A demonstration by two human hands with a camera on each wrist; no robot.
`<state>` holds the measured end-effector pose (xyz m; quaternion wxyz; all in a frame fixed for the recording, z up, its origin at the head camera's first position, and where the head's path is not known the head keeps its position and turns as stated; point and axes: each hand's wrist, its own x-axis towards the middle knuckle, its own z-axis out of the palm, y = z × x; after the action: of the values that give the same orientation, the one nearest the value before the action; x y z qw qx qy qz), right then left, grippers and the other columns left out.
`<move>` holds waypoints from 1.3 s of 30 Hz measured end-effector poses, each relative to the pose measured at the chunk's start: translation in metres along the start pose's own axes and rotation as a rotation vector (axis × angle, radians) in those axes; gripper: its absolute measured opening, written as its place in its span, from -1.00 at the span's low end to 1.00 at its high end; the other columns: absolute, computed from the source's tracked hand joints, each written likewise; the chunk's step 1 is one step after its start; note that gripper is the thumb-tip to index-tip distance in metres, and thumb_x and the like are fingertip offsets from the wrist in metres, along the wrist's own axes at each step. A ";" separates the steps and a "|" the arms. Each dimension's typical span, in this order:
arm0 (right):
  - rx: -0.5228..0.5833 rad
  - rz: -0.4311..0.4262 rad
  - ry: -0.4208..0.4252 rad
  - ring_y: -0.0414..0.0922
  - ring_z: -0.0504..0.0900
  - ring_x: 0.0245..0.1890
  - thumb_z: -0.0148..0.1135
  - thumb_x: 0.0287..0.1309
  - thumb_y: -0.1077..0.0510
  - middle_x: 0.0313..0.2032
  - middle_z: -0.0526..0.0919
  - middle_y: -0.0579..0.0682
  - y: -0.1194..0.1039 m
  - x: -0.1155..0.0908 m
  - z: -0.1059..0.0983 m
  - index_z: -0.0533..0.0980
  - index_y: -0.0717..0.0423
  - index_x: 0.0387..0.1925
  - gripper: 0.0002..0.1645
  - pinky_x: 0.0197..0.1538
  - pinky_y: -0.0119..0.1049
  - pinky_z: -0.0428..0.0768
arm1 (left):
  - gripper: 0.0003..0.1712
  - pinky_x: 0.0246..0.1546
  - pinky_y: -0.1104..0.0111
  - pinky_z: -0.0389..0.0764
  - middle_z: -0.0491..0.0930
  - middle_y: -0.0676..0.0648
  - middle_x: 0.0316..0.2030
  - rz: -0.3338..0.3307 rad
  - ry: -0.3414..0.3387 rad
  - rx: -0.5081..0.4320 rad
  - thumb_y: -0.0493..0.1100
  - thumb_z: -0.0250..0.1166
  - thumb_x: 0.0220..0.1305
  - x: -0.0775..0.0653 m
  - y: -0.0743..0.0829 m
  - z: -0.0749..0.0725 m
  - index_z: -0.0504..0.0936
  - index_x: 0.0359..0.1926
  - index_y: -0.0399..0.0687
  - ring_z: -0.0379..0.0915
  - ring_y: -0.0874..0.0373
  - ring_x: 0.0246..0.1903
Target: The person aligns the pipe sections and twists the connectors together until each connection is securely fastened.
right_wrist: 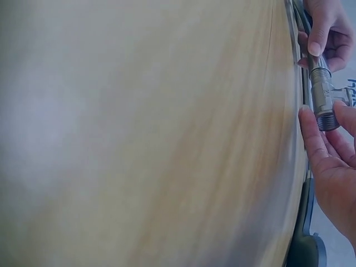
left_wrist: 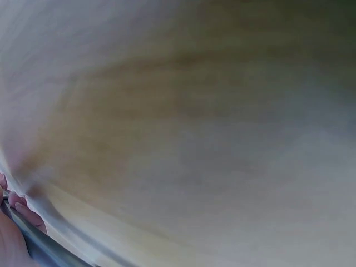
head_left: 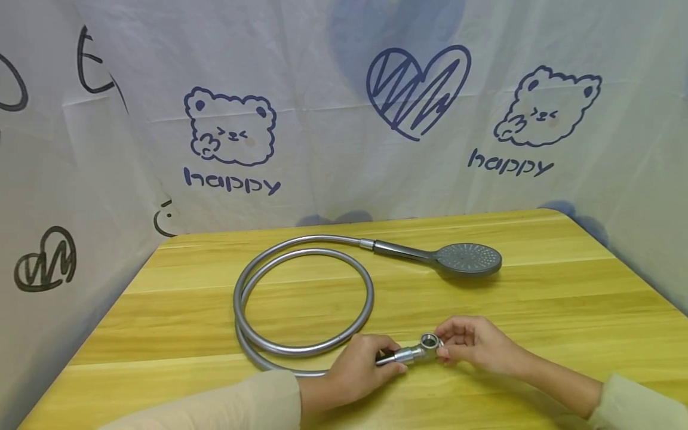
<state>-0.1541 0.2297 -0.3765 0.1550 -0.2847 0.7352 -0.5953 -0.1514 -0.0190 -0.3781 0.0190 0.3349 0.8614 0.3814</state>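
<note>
In the head view my left hand [head_left: 356,371] grips the end of a grey shower hose [head_left: 301,350], just behind its silver nut [head_left: 405,355]. A metal tee fitting [head_left: 427,351] sits in line with that nut. My right hand [head_left: 484,345] pinches the fitting's far side with thumb and fingers. Threads show on the fitting [right_wrist: 321,97] in the right wrist view, with the right thumb over its side branch. The left wrist view catches only a few fingers [left_wrist: 28,214] and the hose [left_wrist: 47,247] in its lower corner.
The hose lies in loops on the yellow wooden table [head_left: 177,310]. At the back right its other end joins a grey handheld shower head [head_left: 467,260], spray face up. White cloth [head_left: 322,161] with drawings hangs behind and at the sides.
</note>
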 end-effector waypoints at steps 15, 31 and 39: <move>-0.014 0.001 0.033 -0.21 0.68 -0.40 0.07 0.22 0.33 -0.32 0.58 0.37 0.003 -0.001 0.001 0.35 0.67 -0.14 -0.64 -0.34 -0.26 0.65 | -0.83 -0.49 0.67 0.39 0.67 0.04 -0.42 -0.004 0.009 0.007 -0.15 0.39 0.06 0.000 -0.001 0.002 0.68 -0.33 -0.14 0.33 0.50 -0.51; 0.059 0.077 0.065 -0.20 0.69 -0.34 0.16 0.16 0.31 -0.23 0.57 0.40 0.001 -0.003 0.004 0.27 0.73 -0.07 -0.50 -0.25 -0.29 0.65 | -0.82 -0.52 0.67 0.37 0.67 0.05 -0.43 0.003 0.017 0.006 -0.15 0.39 0.05 0.001 0.000 0.002 0.69 -0.31 -0.13 0.30 0.50 -0.53; 0.111 0.025 0.027 -0.22 0.68 -0.27 0.21 0.07 0.37 -0.12 0.57 0.25 0.002 -0.004 0.002 0.22 0.74 -0.03 -0.43 -0.18 -0.32 0.64 | -0.81 -0.53 0.67 0.37 0.67 0.04 -0.42 0.001 0.010 0.005 -0.14 0.39 0.05 0.001 0.000 0.000 0.69 -0.31 -0.13 0.29 0.50 -0.53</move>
<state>-0.1503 0.2303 -0.3790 0.1680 -0.2582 0.7065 -0.6371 -0.1520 -0.0183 -0.3779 0.0135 0.3335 0.8622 0.3810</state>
